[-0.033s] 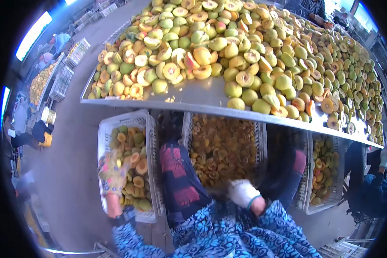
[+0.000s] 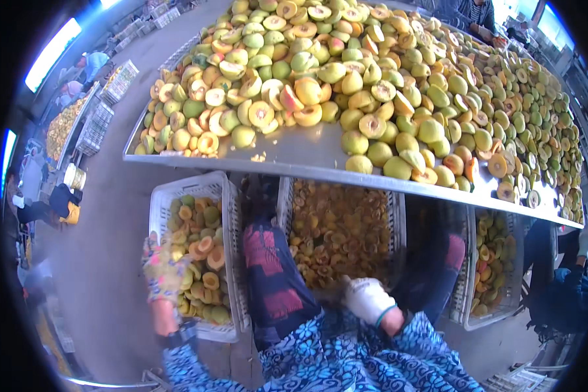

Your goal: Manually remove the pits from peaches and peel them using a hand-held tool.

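Observation:
My left hand (image 2: 164,269), in a flower-patterned glove, is at the left rim of a white plastic crate (image 2: 234,261) of halved yellow-green stone fruit (image 2: 206,245). Motion smears its fingers, so I cannot tell whether they hold anything. In a white knitted glove, my right hand (image 2: 368,299) is closed in front of my lap, near the close end of a middle crate (image 2: 399,225). Whatever its fingers hold is hidden. That middle crate contains small brownish-orange fruit pieces (image 2: 336,235).
A metal table (image 2: 294,150) heaped with fruit halves (image 2: 372,85) spans the far side. Another fruit crate (image 2: 464,307) stands to the right, beside a person in dark blue (image 2: 568,294). Other people and crates (image 2: 97,124) are at the far left. My knees flank the middle crate.
My left hand has shifted slightly left and toward me, from above the fruit to the crate's left rim. My right hand has moved slightly; its fingers remain closed.

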Action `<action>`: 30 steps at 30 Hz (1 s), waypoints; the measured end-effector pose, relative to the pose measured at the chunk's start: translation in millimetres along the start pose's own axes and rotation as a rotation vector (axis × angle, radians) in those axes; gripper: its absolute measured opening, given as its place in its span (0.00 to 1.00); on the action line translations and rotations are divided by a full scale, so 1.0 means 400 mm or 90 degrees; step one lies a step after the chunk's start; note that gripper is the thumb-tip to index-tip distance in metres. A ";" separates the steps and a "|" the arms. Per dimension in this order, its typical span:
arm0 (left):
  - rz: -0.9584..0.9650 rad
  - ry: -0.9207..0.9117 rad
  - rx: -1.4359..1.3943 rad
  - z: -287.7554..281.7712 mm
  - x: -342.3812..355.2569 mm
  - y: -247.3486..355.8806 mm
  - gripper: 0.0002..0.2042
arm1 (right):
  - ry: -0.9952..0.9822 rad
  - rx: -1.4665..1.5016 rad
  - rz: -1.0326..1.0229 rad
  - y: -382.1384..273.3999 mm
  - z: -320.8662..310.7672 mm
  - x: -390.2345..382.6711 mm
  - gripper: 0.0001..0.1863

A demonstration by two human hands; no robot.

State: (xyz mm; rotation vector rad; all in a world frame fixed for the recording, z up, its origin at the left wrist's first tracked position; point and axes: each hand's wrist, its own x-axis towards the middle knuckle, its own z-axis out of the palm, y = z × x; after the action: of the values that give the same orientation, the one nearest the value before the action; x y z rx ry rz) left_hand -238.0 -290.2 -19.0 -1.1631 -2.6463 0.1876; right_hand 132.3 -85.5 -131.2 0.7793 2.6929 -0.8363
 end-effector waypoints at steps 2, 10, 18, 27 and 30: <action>-0.016 -0.014 -0.178 -0.032 0.050 -0.046 0.30 | 0.037 0.071 0.066 -0.046 -0.061 0.008 0.14; 0.329 0.045 -0.616 -0.129 0.504 0.431 0.29 | 0.047 0.187 -0.001 -0.043 -0.094 -0.005 0.16; 0.267 0.074 -0.388 -0.048 0.644 0.632 0.21 | 0.086 0.367 0.059 -0.036 -0.159 -0.004 0.14; 0.448 0.041 -0.761 -0.200 0.150 0.614 0.30 | 0.180 1.003 0.077 -0.056 -0.376 0.068 0.20; 0.297 -0.048 -1.114 -0.213 0.074 0.638 0.27 | 0.154 1.123 0.015 -0.066 -0.355 0.050 0.15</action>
State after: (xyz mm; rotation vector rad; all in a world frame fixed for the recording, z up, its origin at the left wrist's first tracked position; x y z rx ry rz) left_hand -53.5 -94.6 13.4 -1.9928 -2.0349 -2.3448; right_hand 94.4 -13.5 -10.3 1.0704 1.3546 -3.1658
